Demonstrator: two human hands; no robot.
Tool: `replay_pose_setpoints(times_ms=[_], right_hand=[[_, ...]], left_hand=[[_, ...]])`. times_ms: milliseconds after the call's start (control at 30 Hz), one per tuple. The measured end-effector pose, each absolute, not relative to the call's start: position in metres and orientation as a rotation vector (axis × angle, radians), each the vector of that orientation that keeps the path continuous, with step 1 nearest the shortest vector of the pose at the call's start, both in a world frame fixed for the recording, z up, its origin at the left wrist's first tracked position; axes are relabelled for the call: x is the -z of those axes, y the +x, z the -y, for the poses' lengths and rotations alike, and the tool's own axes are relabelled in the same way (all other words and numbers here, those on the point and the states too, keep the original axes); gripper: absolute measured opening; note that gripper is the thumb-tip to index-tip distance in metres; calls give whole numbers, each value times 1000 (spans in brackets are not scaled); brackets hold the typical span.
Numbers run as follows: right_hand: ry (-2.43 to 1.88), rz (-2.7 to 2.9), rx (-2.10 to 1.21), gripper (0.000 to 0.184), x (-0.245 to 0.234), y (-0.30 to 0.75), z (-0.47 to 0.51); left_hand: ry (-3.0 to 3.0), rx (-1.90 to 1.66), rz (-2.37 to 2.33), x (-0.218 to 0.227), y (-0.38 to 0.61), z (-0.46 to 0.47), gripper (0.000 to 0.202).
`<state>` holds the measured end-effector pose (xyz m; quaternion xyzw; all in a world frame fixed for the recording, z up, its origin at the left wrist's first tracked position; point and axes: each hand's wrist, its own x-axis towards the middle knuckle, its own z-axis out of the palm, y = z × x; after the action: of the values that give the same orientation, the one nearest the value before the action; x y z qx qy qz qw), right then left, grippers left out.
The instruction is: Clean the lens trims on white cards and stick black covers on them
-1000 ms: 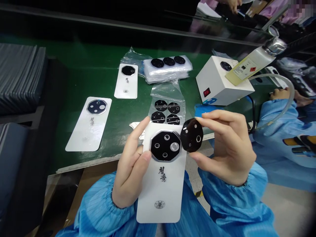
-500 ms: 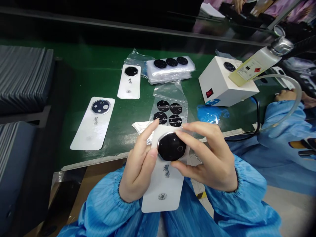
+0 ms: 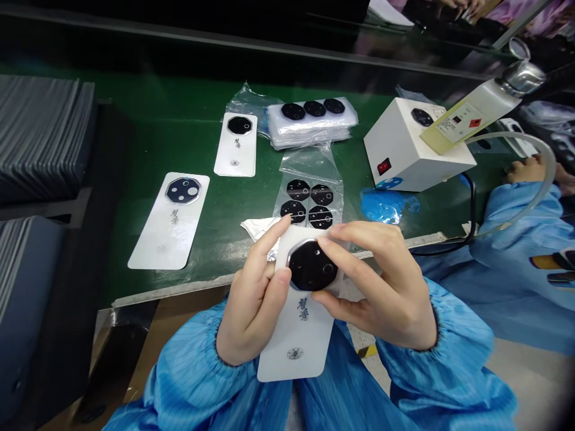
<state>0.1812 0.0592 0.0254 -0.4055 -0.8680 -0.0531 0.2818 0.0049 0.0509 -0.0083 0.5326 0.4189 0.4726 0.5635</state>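
A white phone back cover (image 3: 296,341) with dark lettering is held above my lap. A glossy black octagonal lens cover (image 3: 309,269) sits within the silver rim near its top end. My left hand (image 3: 254,305) grips the cover's left edge, its thumb on the rim beside the lens cover. On the other side, my right hand (image 3: 381,278) has index finger and thumb against the lens cover's upper and lower right edges. Just beyond lies a clear plastic sheet (image 3: 335,170) with several black lens covers. Whether the lens cover lies fully flush I cannot tell.
Two more white back covers (image 3: 168,239) (image 3: 236,152) lie on the green bench (image 3: 121,233). Behind are bagged lens covers (image 3: 309,129). A white box (image 3: 404,146) carries a tilted bottle (image 3: 471,114). Dark trays (image 3: 45,137) stand left; a co-worker's sleeve (image 3: 516,209) shows right.
My left thumb has shifted slightly up and right, onto the rim by the lens cover. The right fingers keep nearly the same place. The whole view has moved a little.
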Motion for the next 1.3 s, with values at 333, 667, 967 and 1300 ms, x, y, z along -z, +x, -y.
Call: replay_pose_setpoints(times_ms=[333, 667, 967, 1300], right_hand=[[-1089, 2336, 124, 37, -27, 183, -60], [-1079, 2350, 115, 42, -26, 184, -60], [-1068, 2342, 117, 40, -28, 182, -57], [-1033, 2328, 133, 42, -27, 182, -55]], left_hand=[[1179, -1063, -948, 8, 4, -51, 46], [1249, -1057, -954, 10, 3, -51, 44], [1357, -1099, -974, 12, 3, -50, 44], [1470, -1181, -840, 19, 0, -51, 48]])
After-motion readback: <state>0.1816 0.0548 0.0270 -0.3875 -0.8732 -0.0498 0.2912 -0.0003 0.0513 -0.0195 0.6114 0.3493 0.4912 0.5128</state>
